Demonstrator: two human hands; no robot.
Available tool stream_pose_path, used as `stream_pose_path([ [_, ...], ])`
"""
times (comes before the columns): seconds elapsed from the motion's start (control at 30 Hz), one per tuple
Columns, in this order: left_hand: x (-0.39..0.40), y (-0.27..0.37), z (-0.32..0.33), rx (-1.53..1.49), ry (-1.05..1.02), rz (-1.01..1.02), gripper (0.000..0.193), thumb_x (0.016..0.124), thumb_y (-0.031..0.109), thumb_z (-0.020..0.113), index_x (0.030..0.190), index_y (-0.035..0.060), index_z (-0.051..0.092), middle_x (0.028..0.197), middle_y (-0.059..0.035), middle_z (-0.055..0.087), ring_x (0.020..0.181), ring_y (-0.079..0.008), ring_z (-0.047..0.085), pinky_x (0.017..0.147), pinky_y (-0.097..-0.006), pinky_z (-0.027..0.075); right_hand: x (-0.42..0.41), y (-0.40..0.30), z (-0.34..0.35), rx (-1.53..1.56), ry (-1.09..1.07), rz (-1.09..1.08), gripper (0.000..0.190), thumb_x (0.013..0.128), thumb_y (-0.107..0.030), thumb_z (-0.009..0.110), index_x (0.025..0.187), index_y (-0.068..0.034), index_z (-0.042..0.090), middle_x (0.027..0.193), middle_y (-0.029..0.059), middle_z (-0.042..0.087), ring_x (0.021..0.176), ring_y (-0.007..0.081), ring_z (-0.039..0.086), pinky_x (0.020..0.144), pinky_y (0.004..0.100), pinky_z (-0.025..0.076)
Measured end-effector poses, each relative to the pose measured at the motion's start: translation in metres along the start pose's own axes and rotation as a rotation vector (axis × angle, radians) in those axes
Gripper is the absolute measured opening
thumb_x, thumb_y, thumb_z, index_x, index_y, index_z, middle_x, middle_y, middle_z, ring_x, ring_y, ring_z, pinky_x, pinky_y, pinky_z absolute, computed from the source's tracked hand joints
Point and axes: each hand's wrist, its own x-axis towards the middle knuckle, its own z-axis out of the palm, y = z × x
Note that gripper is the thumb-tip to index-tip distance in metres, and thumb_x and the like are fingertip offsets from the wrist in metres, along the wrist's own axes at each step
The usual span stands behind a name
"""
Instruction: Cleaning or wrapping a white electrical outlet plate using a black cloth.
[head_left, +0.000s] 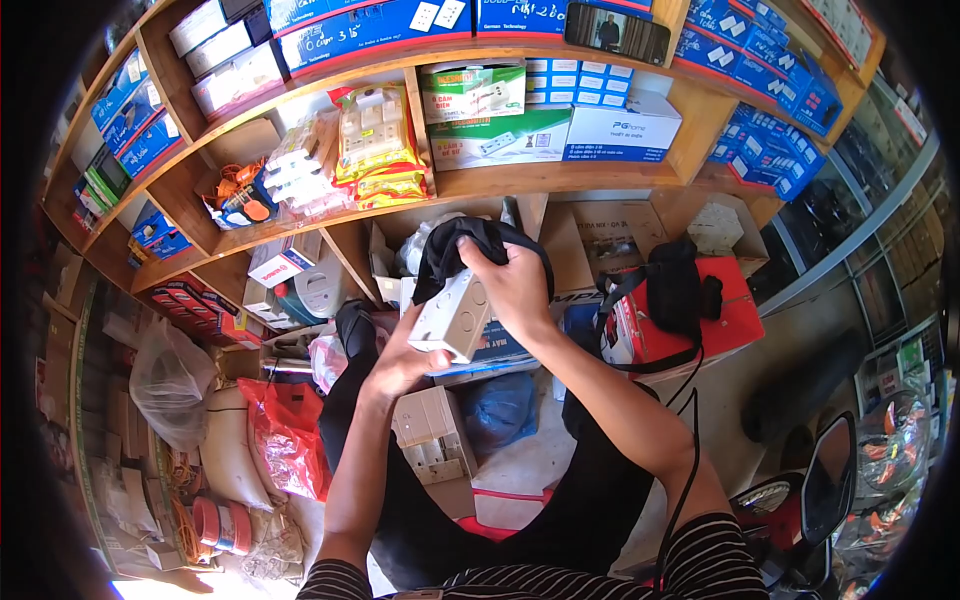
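Observation:
My left hand (412, 356) holds a white plastic electrical back box (454, 315) from below, its thumb along the lower end. The box is tilted, and round knockouts show on its side. In my right hand (514, 289) is a black cloth (476, 240), pinched under the thumb and draped over the upper end of the box. The fingers of the right hand are partly hidden by the cloth. Below the hands, between my knees, an open cardboard box (431, 427) holds white plastic parts.
Wooden shelves (315, 232) with boxed electrical goods curve across the front. A phone (616, 34) leans on the upper shelf. At the right, a black bag (671, 292) lies on a red box (731, 300). Red (289, 435) and blue (499, 409) plastic bags lie low down. A motorbike mirror (829, 480) stands lower right.

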Motion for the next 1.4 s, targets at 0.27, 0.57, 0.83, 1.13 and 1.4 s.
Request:
stream_pose_path([
  [0.27,0.01,-0.002,0.013,0.118,0.259,0.25,0.107,0.07,0.029,0.094,0.15,-0.001,0.03,0.137,-0.015,0.055,0.128,-0.0255,0.055,0.109,-0.0376,0.044,-0.024,-0.021,0.016,0.053,-0.317,0.083,0.053,0.1,-0.039,0.055,0.135,0.001,0.053,0.132,0.0211,0.059,0.124,0.0337,0.057,0.107,0.0398,0.041],
  [0.57,0.006,-0.006,-0.027,-0.015,0.461,0.281,0.09,0.074,0.039,0.083,0.146,0.0065,0.04,0.137,-0.0114,0.054,0.128,-0.0229,0.055,0.109,-0.038,0.045,-0.046,-0.034,0.029,0.085,-0.444,-0.206,0.047,0.104,-0.039,0.054,0.13,-0.001,0.059,0.117,0.0154,0.066,0.11,0.0257,0.061,0.101,0.0384,0.044],
  [0.83,0.004,0.002,0.011,0.232,0.173,0.107,0.09,0.066,0.046,0.09,0.132,-0.002,0.052,0.113,-0.0081,0.063,0.106,-0.019,0.062,0.094,-0.0333,0.049,0.002,-0.019,-0.008,0.05,-0.356,-0.1,0.034,0.1,-0.027,0.055,0.1,0.004,0.067,0.086,0.0074,0.07,0.081,0.016,0.062,0.079,0.0345,0.049],
  [1.13,0.014,0.001,0.011,-0.307,0.038,0.135,0.093,0.091,0.069,0.058,0.161,0.0181,0.024,0.149,-0.0136,0.047,0.136,-0.0345,0.05,0.104,-0.069,0.045,-0.013,-0.033,-0.001,0.056,-0.543,-0.131,0.049,0.098,-0.037,0.064,0.132,-0.003,0.058,0.122,0.0126,0.067,0.118,0.0236,0.06,0.105,0.0342,0.043],
  [1.4,0.011,0.008,0.004,-0.746,0.079,-0.108,0.078,0.098,0.069,0.036,0.132,0.0038,0.06,0.109,-0.0203,0.073,0.083,-0.0358,0.076,0.05,-0.05,0.064,-0.015,-0.027,0.007,0.012,-0.421,-0.315,0.023,0.096,-0.022,0.069,0.106,-0.001,0.07,0.102,0.0102,0.07,0.095,0.0232,0.065,0.089,0.034,0.05],
])
